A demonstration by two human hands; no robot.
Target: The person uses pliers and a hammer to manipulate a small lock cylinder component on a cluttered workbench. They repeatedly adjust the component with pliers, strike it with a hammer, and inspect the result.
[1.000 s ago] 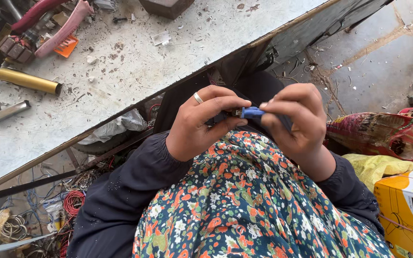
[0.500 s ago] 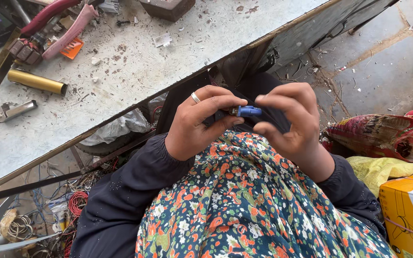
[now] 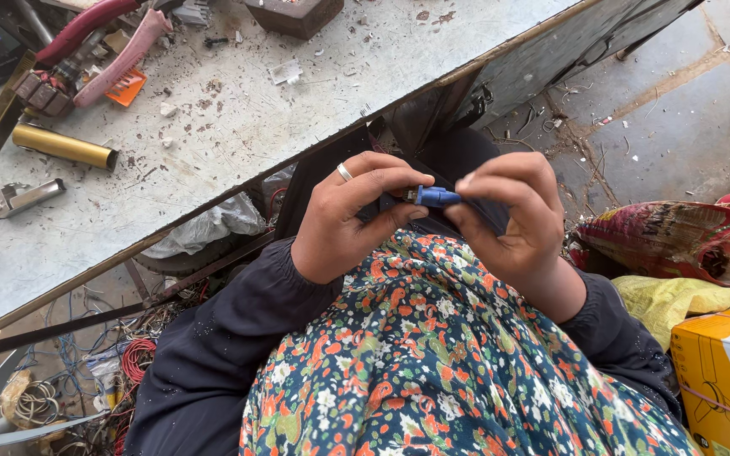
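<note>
Spreading across the upper left, the pale, scuffed bench (image 3: 238,127) carries a clutter of parts: a brass-coloured cylinder (image 3: 65,146), a pink-handled tool (image 3: 120,57), an orange bit of plastic (image 3: 126,86) and a small metal bracket (image 3: 19,197). Beneath its edge lie tangled red wires (image 3: 135,359); to the right sit a yellow cardboard box (image 3: 724,376) and a patterned sack (image 3: 678,245).

Over the flowered lap, the left hand (image 3: 348,215), ring on one finger, and the right hand (image 3: 509,219) meet at a small blue connector (image 3: 435,197). Compared with half a second ago, the blue piece now shows more plainly between the hands, its metal tip pointing toward the left hand, and both hands sit a touch farther apart; the work seems to be at the point of joining or pulling the piece. The left fingers (image 3: 386,179) pinch a dark part at the tip end; the right fingers (image 3: 487,181) are closed on the blue body.
</note>
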